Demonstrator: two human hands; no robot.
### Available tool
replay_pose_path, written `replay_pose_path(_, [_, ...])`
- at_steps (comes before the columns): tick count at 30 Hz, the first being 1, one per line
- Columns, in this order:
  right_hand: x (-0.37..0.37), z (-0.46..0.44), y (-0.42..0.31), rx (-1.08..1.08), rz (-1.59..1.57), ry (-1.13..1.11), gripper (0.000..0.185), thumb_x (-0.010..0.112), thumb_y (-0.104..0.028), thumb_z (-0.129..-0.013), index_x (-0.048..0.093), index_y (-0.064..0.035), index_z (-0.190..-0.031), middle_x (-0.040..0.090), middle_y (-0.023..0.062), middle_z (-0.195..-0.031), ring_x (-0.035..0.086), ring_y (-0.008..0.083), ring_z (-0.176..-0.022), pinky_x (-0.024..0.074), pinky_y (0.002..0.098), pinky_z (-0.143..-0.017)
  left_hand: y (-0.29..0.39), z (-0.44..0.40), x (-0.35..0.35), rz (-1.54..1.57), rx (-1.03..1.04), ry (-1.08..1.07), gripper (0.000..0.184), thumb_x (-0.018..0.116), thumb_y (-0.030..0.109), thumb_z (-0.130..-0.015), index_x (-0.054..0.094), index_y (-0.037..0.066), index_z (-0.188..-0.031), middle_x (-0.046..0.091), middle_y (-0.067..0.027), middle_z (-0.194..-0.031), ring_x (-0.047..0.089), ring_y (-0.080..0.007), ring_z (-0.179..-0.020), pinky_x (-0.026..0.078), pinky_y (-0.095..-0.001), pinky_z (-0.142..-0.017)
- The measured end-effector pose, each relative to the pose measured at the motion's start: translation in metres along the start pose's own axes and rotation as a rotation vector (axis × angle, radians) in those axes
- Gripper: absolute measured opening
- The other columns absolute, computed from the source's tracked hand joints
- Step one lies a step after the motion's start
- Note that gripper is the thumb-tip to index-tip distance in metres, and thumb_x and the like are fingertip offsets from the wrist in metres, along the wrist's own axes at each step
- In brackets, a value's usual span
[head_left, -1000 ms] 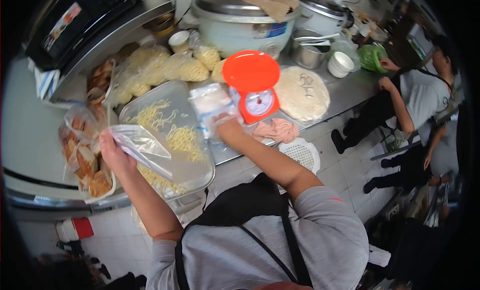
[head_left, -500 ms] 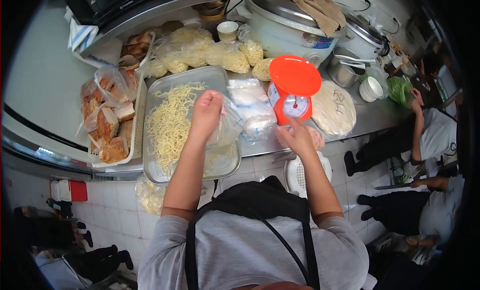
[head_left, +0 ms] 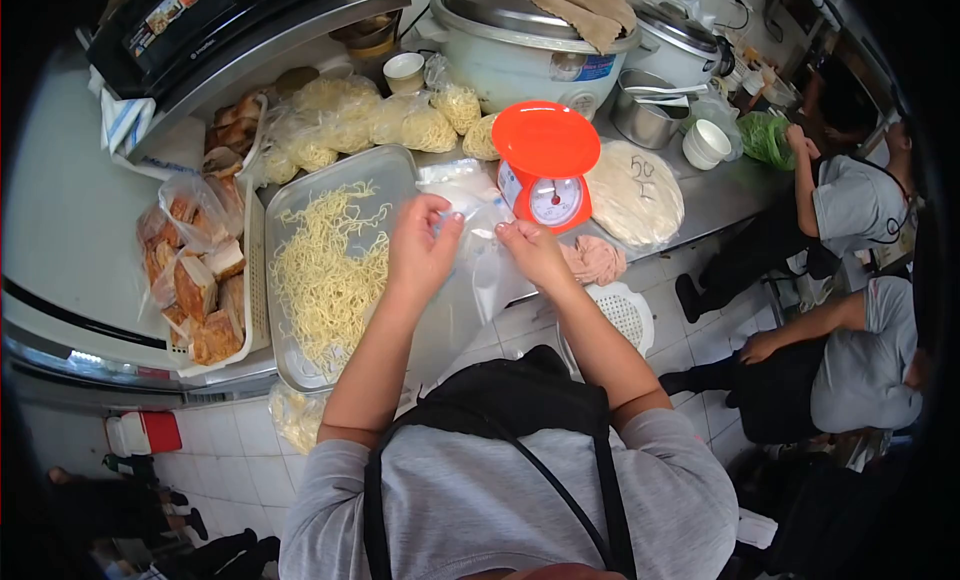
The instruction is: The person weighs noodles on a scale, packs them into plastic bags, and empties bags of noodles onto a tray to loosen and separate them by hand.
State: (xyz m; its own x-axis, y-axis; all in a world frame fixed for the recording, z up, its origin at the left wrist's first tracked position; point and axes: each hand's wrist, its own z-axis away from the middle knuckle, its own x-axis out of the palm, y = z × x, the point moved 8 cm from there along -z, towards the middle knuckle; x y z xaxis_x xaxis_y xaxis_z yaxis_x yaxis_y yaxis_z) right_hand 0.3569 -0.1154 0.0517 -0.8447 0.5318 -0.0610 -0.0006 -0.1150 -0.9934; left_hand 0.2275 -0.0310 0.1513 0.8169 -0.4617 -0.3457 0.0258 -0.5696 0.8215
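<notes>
A clear plastic bag (head_left: 470, 285) hangs between my two hands, over the front edge of the counter. My left hand (head_left: 424, 242) is at the bag's left side, thumb and fingers bent close together around its edge. Thumb and fingers of my right hand (head_left: 532, 248) pinch the bag's upper right part. Left of my hands lies a metal tray (head_left: 290, 365) with loose yellow noodles (head_left: 330, 280). Behind my right hand stands an orange scale (head_left: 548, 145) with a round dial. Packed clear bags (head_left: 462, 180) lie just behind my hands.
A basket (head_left: 257, 280) of bagged meat pieces stands at the left. Bagged noodles (head_left: 400, 120) and a large cooker (head_left: 530, 55) line the back. A wrapped pale disc (head_left: 640, 192), a pink cloth (head_left: 594, 259) and a metal pot (head_left: 648, 122) are rightward. Two people stand at the right.
My left hand first moved right from over the tray with the bag. My right hand, apart from the bag half a second ago, has come left and taken hold of it. The bag now hangs between both.
</notes>
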Motion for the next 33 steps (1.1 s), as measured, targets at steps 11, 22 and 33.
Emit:
replay_pose_path(11, [0.021,0.016,-0.008,-0.208,-0.187,-0.133,0.031,0.054,-0.002,-0.073,0.03,-0.0097,-0.056,0.037,-0.0049,-0.059,0.033,0.0035,-0.056,0.0297,0.0182,-0.049,-0.061,0.038,0.059,0.754,-0.576,-0.279,0.004,0.047,0.008,-0.08,0.046,0.008,-0.076,0.049,0.0001,-0.066,0.047,-0.0084,-0.059,0.039,-0.0211,-0.055])
replay_pose_path(22, [0.044,0.015,-0.038,-0.168,-0.096,-0.259,0.017,0.058,-0.003,-0.071,0.047,-0.0032,-0.084,0.048,-0.0011,-0.066,0.043,0.0038,-0.059,0.0363,0.0173,-0.054,-0.053,0.029,0.019,0.749,-0.351,-0.009,0.008,0.05,0.007,-0.078,0.044,0.009,-0.074,0.049,0.0005,-0.067,0.045,-0.007,-0.061,0.037,-0.0211,-0.058])
replay_pose_path(33, [0.077,0.002,-0.051,-0.38,0.073,-0.261,0.014,0.058,-0.014,-0.073,0.053,-0.001,-0.073,0.049,-0.0013,-0.061,0.042,0.0059,-0.056,0.0372,0.0196,-0.054,-0.066,0.034,-0.03,0.644,-0.382,0.235,0.009,0.053,0.009,-0.077,0.046,0.009,-0.072,0.046,0.0033,-0.062,0.04,-0.0034,-0.056,0.034,-0.0173,-0.052])
